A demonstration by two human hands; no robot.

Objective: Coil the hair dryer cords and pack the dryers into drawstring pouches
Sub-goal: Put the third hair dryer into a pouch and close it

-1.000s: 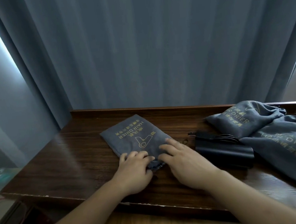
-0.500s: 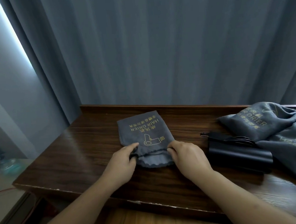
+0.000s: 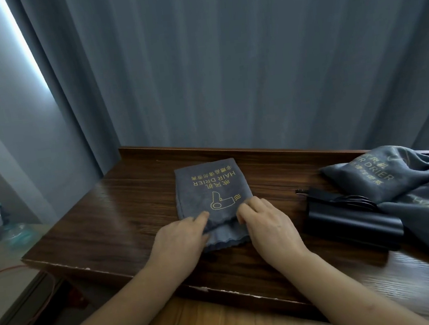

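Head view: a heavy blue-grey curtain [image 3: 251, 66] hangs in soft vertical folds behind the desk [image 3: 114, 225], a dark wood-grain slab with a glossy top, a raised lip along its far edge and a chipped pale line along its near edge. At the desk's right end lie two filled pouches [image 3: 401, 185], slumped and wrinkled, of matte grey felt-like cloth printed with gold "HAIR DRIER" lettering; they overlap each other and run off the right edge of the picture. Just beside them, toward the middle, rests a black hair dryer [image 3: 352, 224], a smooth satin cylinder lying on its side with its thin black cord [image 3: 344, 199] bundled on top. Near the middle of the desk a flat, empty pouch [image 3: 210, 186] lies rectangular, its scalloped mouth toward the near edge, with a gold dryer outline printed on it. The left hand [image 3: 179, 241] and the right hand [image 3: 267, 225] sit at either side of that mouth, fingers curled, each pinching the top layer of cloth and raising it off the layer beneath.
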